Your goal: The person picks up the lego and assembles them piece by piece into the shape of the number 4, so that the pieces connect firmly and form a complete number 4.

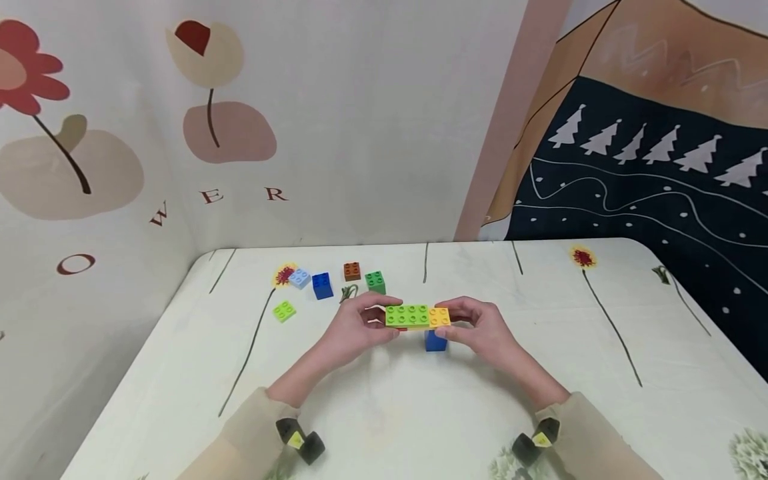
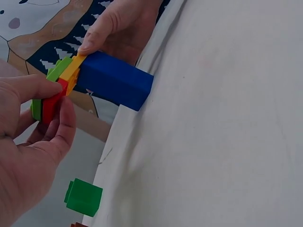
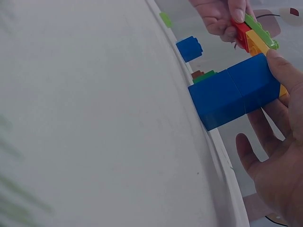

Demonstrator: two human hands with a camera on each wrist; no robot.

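A toy brick build stands over the middle of the table. Two stacked blue bricks (image 3: 218, 103) form its tower, topped by a yellow brick (image 1: 440, 317). A long light-green brick (image 1: 407, 315) lies across the top, reaching left past the tower, with a red brick (image 2: 51, 106) under its left end. My left hand (image 1: 354, 330) pinches that left end, thumb and fingers on the green and red bricks. With thumb and fingers, my right hand (image 1: 487, 327) grips the yellow brick at the right end, right above the blue tower.
Loose bricks lie at the back left: light blue (image 1: 299, 278), dark blue (image 1: 322, 285), brown (image 1: 352, 271), green (image 1: 375, 282) and flat light green (image 1: 285, 311). A white flower-printed cloth (image 1: 384, 413) covers the table. Printed curtains (image 1: 372, 120) hang behind it.
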